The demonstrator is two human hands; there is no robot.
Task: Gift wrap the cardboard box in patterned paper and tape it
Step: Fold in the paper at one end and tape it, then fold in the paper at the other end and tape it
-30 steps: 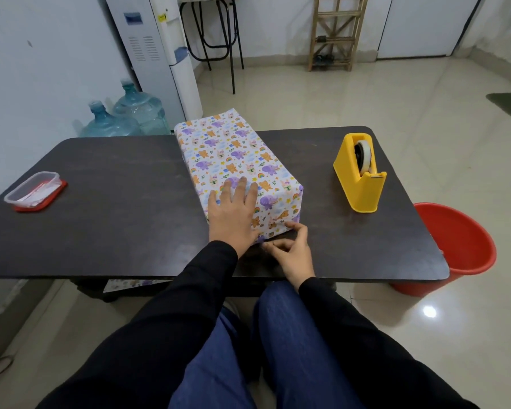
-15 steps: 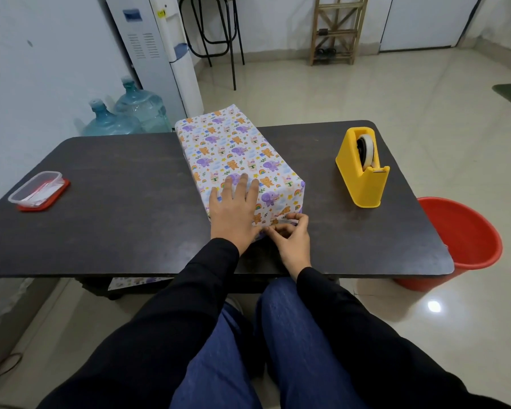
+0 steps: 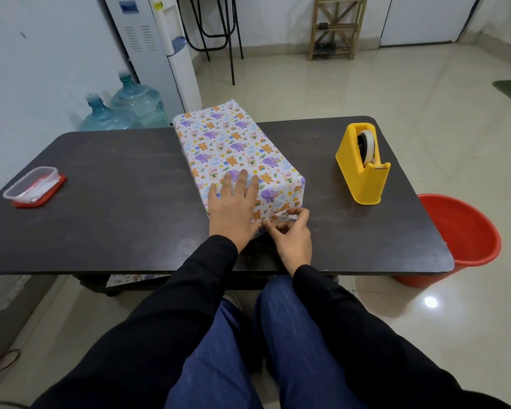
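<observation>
left hand [image 3: 232,211] lies flat on the wrapped box [image 3: 233,149] (fingers straight); right hand [image 3: 289,234] pinches its paper.

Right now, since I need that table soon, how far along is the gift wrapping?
Done: the patterned paper covers the top and right side. In hand: the left hand presses flat on top while the right hand pinches the near-end fold. Left: taping that end; the yellow tape dispenser stands apart to the right, untouched. The far end is out of sight.

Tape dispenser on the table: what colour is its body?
The tape dispenser is yellow; the head view shows it best.
</observation>
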